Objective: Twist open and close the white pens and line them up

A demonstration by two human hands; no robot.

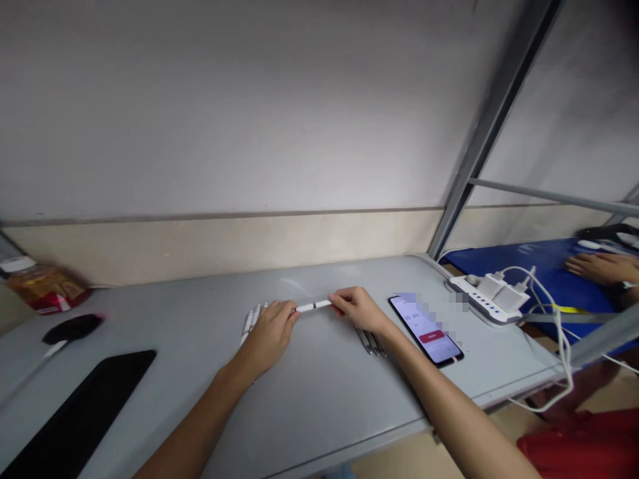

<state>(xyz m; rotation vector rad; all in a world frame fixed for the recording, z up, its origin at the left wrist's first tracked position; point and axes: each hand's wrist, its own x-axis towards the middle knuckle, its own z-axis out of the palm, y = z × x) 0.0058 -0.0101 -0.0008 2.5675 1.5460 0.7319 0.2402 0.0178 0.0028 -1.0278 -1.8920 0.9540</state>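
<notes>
A slim white pen (313, 307) with a dark band near its middle is held level just above the grey table. My left hand (272, 329) is closed around its left end. The fingertips of my right hand (358, 309) pinch the other end. Behind and beside my left hand lie several white pens (248, 322), partly covered by it. Under my right wrist rest several dark pens with silvery tips (372, 344), their upper parts hidden by the hand.
A lit phone (426, 330) lies right of my right forearm, near a white power strip (484, 299) with cables. On the left are a black flat object (84, 412), a small black item (73, 328) and a jar (44, 286). Another person's hand (602, 267) rests on the blue surface.
</notes>
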